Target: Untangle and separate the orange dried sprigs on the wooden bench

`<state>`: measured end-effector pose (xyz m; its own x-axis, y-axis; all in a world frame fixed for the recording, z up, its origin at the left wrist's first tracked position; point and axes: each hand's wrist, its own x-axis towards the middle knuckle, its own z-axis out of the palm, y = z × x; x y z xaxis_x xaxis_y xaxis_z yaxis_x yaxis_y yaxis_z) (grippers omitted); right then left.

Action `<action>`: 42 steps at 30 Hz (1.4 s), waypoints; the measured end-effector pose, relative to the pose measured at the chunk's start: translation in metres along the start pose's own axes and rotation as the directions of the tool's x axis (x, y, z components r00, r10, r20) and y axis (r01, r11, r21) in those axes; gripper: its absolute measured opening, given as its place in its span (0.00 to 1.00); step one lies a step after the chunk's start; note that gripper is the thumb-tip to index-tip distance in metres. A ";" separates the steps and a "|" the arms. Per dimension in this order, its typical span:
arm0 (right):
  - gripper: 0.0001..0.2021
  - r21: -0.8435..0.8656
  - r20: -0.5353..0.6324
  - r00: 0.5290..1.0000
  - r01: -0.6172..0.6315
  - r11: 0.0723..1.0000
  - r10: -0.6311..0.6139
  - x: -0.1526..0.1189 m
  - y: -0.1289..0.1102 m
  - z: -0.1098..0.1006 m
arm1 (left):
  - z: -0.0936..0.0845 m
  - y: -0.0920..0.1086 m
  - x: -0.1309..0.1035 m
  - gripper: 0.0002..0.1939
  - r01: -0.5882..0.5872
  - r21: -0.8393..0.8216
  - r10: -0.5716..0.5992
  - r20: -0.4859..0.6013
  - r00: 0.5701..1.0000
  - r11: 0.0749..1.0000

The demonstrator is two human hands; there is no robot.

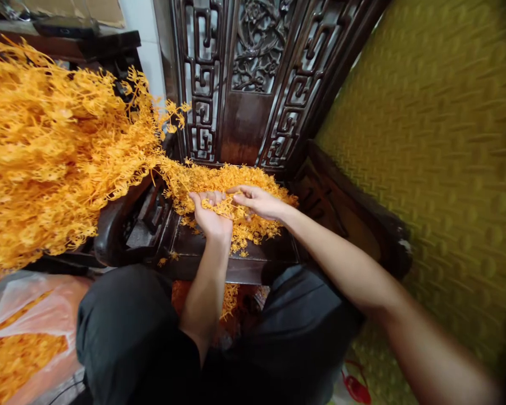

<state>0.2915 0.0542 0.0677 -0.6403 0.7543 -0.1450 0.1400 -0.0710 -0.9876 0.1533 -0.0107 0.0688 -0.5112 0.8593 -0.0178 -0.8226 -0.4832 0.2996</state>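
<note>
Over the dark wooden seat, my left hand is turned palm up with a small bunch of thin orange plastic-looking sprigs lying in it, its fingers partly curled round them. My right hand comes in from the right, thumb and fingers pinching at the same bunch. Behind and beneath both hands spreads a loose heap of matching orange sprigs on the chair seat. Some of the right fingertips are hidden among the sprigs.
A much larger orange pile rises at the left, beside the chair's armrest. Lower left lies a clear plastic bag with more orange pieces. A carved wooden chair back stands ahead; a yellow-green textured surface fills the right.
</note>
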 end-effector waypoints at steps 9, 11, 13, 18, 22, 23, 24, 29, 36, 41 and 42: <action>0.29 0.035 -0.159 0.987 0.027 0.999 -0.021 0.006 0.001 -0.020 | 0.005 -0.008 -0.012 0.34 0.096 0.110 -0.078 -0.160 0.984 0.989; 0.28 0.032 -0.155 0.987 0.042 0.999 -0.037 0.003 -0.001 -0.021 | 0.006 -0.005 -0.012 0.33 0.099 0.090 -0.084 -0.157 0.984 0.991; 0.27 0.027 -0.136 0.990 0.052 0.998 -0.048 0.001 -0.004 -0.020 | 0.008 0.001 -0.013 0.32 0.105 0.069 -0.093 -0.160 0.983 0.992; 0.26 0.027 -0.073 0.994 0.085 0.996 -0.083 0.008 -0.007 -0.009 | 0.013 0.014 -0.020 0.32 0.110 0.023 -0.103 -0.189 0.977 0.994; 0.28 0.069 -0.066 0.993 0.104 0.992 -0.099 0.010 -0.007 -0.018 | 0.016 0.033 -0.025 0.32 0.103 0.013 -0.100 -0.153 0.983 0.995; 0.28 0.080 -0.112 0.987 0.125 0.989 -0.116 0.009 -0.006 -0.026 | 0.016 0.041 -0.026 0.32 0.072 0.005 -0.071 -0.129 0.989 0.997; 0.28 0.096 -0.185 0.972 0.167 0.981 -0.147 0.006 -0.006 -0.036 | 0.017 0.050 -0.026 0.32 0.027 -0.008 -0.027 -0.104 0.994 1.000; 0.27 0.210 -0.427 0.890 0.274 0.939 -0.164 -0.006 0.000 -0.073 | 0.022 0.068 -0.025 0.30 -0.032 -0.062 0.031 -0.012 0.999 0.998; 0.31 0.266 -0.258 0.965 0.119 0.957 -0.048 -0.005 0.013 -0.072 | 0.007 0.037 -0.022 0.31 0.052 -0.020 -0.052 -0.010 0.999 0.998; 0.20 -0.206 -0.418 0.907 -0.045 0.977 -0.046 0.008 0.021 -0.072 | -0.006 0.030 -0.013 0.31 0.093 0.041 -0.093 -0.008 0.996 0.995; 0.19 -0.315 -0.422 0.905 -0.088 0.945 -0.056 0.009 0.020 -0.070 | -0.008 0.028 -0.010 0.31 0.094 0.045 -0.094 0.000 0.996 0.995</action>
<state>0.3410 0.1052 0.0506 -0.2681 0.9621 -0.0504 0.4266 0.0717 -0.9016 0.1335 -0.0346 0.0702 -0.4320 0.9007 -0.0461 -0.8548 -0.3927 0.3394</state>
